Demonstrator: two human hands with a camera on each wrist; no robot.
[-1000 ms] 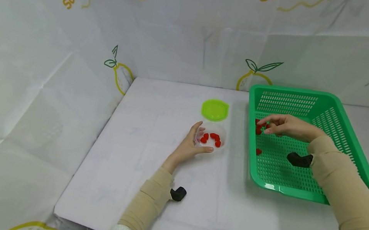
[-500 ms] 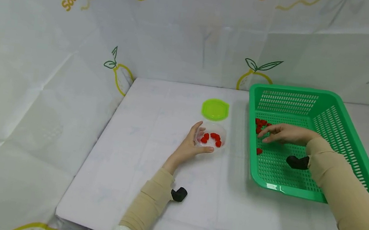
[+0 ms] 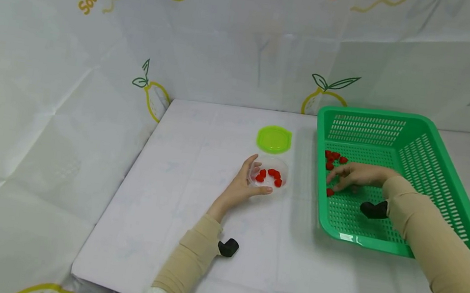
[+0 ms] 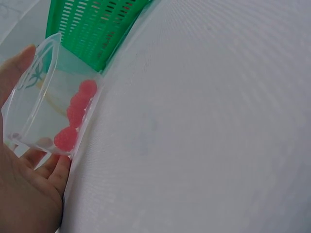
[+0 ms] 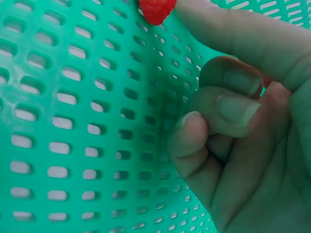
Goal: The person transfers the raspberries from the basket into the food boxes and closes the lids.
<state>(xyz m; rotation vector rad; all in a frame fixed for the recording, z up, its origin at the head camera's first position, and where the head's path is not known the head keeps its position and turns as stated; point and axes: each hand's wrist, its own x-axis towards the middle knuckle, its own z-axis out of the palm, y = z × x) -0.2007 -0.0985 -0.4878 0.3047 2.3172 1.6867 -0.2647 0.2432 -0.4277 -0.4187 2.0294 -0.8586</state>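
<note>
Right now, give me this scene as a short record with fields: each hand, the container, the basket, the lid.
left hand: cups the side of the clear container
clear container: open, on the white table, several red berries inside
right hand: inside the green basket, fingers curled, reaching at a lone red berry
green basket: more red berries at its far left corner
green lid: flat on the table, behind the container
</note>
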